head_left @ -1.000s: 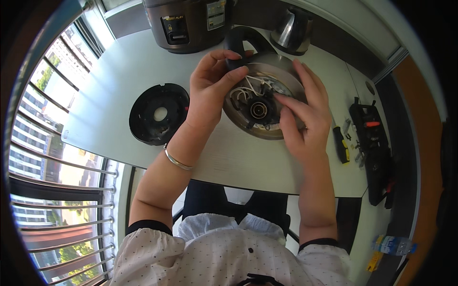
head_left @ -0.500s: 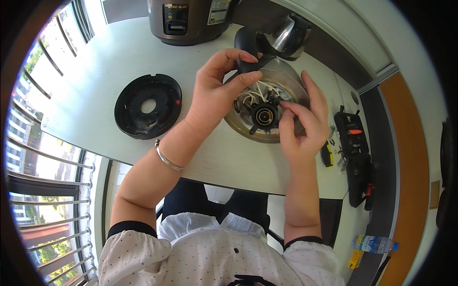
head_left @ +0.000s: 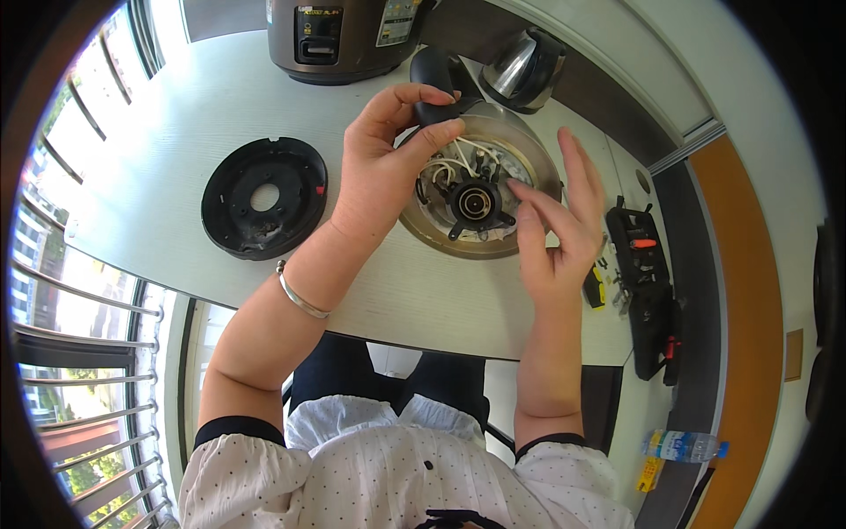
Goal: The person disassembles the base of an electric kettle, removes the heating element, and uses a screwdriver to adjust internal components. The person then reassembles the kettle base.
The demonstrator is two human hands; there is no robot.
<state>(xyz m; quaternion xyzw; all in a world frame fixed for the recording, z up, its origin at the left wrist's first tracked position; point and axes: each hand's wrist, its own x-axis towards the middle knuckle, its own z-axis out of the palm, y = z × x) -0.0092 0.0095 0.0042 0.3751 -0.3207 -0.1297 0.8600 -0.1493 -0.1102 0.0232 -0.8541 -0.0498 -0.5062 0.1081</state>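
An upturned steel kettle (head_left: 520,145) shows white wires and a black round connector (head_left: 474,203) in its exposed base. My left hand (head_left: 374,163) is closed on its black handle (head_left: 429,75) at the upper left, thumb near the wires. My right hand (head_left: 560,229) is open at the kettle's right side, index fingertip and thumb close beside the connector, the other fingers stretched upward; whether the fingertips touch is unclear. A black plastic ring-shaped cover (head_left: 238,198) with a central hole lies on the table to the left.
A large dark cooker (head_left: 352,44) and another steel kettle (head_left: 520,70) stand at the back of the white table (head_left: 423,309). A black tool pouch (head_left: 652,317), a yellow-black screwdriver (head_left: 596,286) and small parts lie right. A water bottle (head_left: 679,445) is lower right; barred window left.
The view has shifted, with the cover and tool pouch appearing further left. The kettle sits slightly further right relative to the cover. My right index finger and thumb have eased slightly away from the connector.
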